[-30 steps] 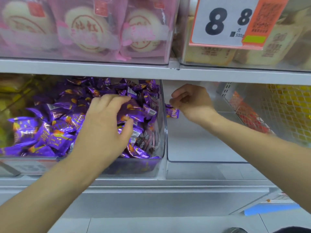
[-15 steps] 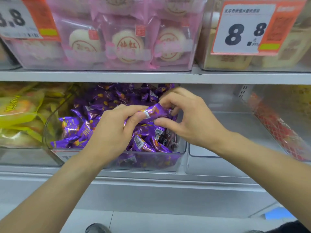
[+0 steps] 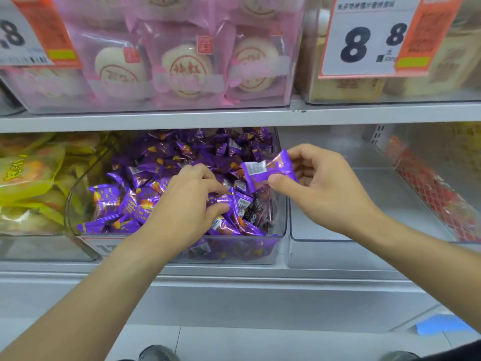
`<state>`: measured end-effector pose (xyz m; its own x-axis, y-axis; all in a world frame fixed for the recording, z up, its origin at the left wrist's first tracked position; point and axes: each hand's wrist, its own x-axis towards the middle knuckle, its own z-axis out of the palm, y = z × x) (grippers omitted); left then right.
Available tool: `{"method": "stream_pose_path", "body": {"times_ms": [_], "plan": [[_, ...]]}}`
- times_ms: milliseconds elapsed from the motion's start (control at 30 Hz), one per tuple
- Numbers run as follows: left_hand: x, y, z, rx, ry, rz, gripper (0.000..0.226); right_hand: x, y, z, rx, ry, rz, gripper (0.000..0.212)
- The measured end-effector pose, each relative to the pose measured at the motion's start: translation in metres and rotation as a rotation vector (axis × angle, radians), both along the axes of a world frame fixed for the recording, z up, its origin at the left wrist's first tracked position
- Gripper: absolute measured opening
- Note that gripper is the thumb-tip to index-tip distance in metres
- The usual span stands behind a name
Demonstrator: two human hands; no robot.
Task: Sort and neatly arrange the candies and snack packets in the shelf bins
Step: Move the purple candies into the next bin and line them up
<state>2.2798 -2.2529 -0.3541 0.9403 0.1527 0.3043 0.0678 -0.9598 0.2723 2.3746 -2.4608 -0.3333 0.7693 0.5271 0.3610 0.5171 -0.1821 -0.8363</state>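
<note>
a shop's snack aisle: clear bins (image 3: pixel 282 230) of wrapped candies (image 3: pixel 145 201) line grey metal shelves (image 3: pixel 234 117), and large price tags (image 3: pixel 364 37) reading 8.8 hang on the upper bins.

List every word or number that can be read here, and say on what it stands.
"8.8": white and orange price card on the upper right clear bin.
".8": cut-off price card at upper left.
Red characters stamped on the round white pastries in pink wrappers: blurred.
Print on the purple candy packet in the right hand: too small.

Candies (image 3: pixel 145 201) fill the middle bin (image 3: pixel 234 252); snack packets (image 3: pixel 28 183) left; cakes (image 3: pixel 187 71) above.
</note>
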Motion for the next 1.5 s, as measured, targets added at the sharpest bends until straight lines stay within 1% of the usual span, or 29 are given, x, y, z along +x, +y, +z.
{"method": "stream_pose_path", "body": {"times_ms": [67, 100, 200, 267, 367, 400, 433, 500, 567, 633, 667, 733, 800, 867, 900, 967, 1033, 1067, 1133, 1167, 1200, 1267, 1333, 1433, 1500], "plan": [[-0.002, -0.007, 0.005, -0.093, -0.082, 0.016, 0.023, 0.001, -0.005, 0.001, -0.006, 0.051, -0.041, 0.016], [-0.004, -0.011, 0.01, -0.171, -0.125, 0.033, 0.023, 0.0, -0.008, 0.002, 0.014, 0.1, -0.03, 0.017], [-0.008, -0.027, 0.02, -0.429, -0.28, 0.094, 0.03, -0.003, -0.013, 0.006, 0.15, 0.311, 0.054, 0.018], [-0.01, -0.036, 0.026, -0.63, -0.335, 0.105, 0.035, -0.004, -0.016, 0.007, 0.222, 0.438, 0.063, 0.015], [-0.009, -0.041, 0.024, -0.926, -0.268, 0.089, 0.047, -0.005, -0.018, 0.012, 0.298, 0.59, 0.067, 0.01], [-0.008, -0.041, 0.021, -1.006, -0.235, 0.089, 0.052, -0.005, -0.019, 0.014, 0.301, 0.615, 0.071, 0.01], [-0.009, -0.043, 0.019, -1.082, -0.207, 0.095, 0.052, -0.006, -0.021, 0.014, 0.292, 0.622, 0.069, 0.011], [-0.008, -0.048, 0.017, -1.255, -0.158, 0.089, 0.04, -0.008, -0.023, 0.013, 0.248, 0.589, 0.062, 0.016], [-0.008, -0.058, 0.019, -1.459, -0.091, 0.083, 0.033, -0.008, -0.024, 0.01, 0.21, 0.517, 0.069, 0.019], [-0.01, -0.065, 0.021, -1.578, 0.01, 0.059, 0.03, -0.01, -0.024, 0.009, 0.212, 0.44, 0.102, 0.008], [-0.011, -0.067, 0.021, -1.603, 0.055, 0.04, 0.03, -0.011, -0.023, 0.008, 0.202, 0.394, 0.126, 0.009], [-0.012, -0.07, 0.019, -1.631, 0.106, 0.01, 0.033, -0.011, -0.023, 0.005, 0.132, 0.273, 0.166, 0.025], [-0.014, -0.071, 0.019, -1.617, 0.115, -0.003, 0.034, -0.011, -0.023, 0.002, 0.094, 0.223, 0.205, 0.037], [-0.015, -0.07, 0.017, -1.561, 0.108, -0.001, 0.035, -0.01, -0.024, 0.002, 0.133, 0.287, 0.25, 0.043], [-0.016, -0.069, 0.016, -1.53, 0.101, 0.008, 0.035, -0.01, -0.025, 0.002, 0.155, 0.321, 0.268, 0.041], [-0.016, -0.068, 0.015, -1.484, 0.08, 0.024, 0.035, -0.009, -0.025, 0.001, 0.182, 0.323, 0.277, 0.03], [-0.016, -0.069, 0.016, -1.457, 0.058, 0.027, 0.034, -0.009, -0.025, 0.001, 0.205, 0.329, 0.266, 0.03], [-0.016, -0.07, 0.016, -1.447, 0.047, 0.024, 0.034, -0.009, -0.026, 0.0, 0.221, 0.365, 0.267, 0.036], [-0.016, -0.071, 0.014, -1.427, 0.026, 0.013, 0.034, -0.008, -0.026, 0.001, 0.252, 0.46, 0.262, 0.056], [-0.015, -0.07, 0.013, -1.405, 0.011, 0.007, 0.034, -0.008, -0.026, 0.001, 0.262, 0.489, 0.246, 0.063], [-0.015, -0.07, 0.011, -1.375, -0.007, 0.004, 0.033, -0.007, -0.026, 0.002, 0.266, 0.508, 0.227, 0.065], [-0.014, -0.07, 0.011, -1.331, -0.054, -0.001, 0.031, -0.008, -0.025, 0.004, 0.263, 0.528, 0.193, 0.059], [-0.014, -0.07, 0.012, -1.332, -0.103, 0.01, 0.027, -0.009, -0.024, 0.006, 0.279, 0.567, 0.164, 0.053], [-0.015, -0.07, 0.014, -1.323, -0.126, 0.055, 0.021, -0.009, -0.025, 0.011, 0.283, 0.62, 0.111, 0.045], [-0.015, -0.07, 0.014, -1.265, -0.148, 0.073, 0.018, -0.008, -0.025, 0.014, 0.29, 0.652, 0.098, 0.038]]}}
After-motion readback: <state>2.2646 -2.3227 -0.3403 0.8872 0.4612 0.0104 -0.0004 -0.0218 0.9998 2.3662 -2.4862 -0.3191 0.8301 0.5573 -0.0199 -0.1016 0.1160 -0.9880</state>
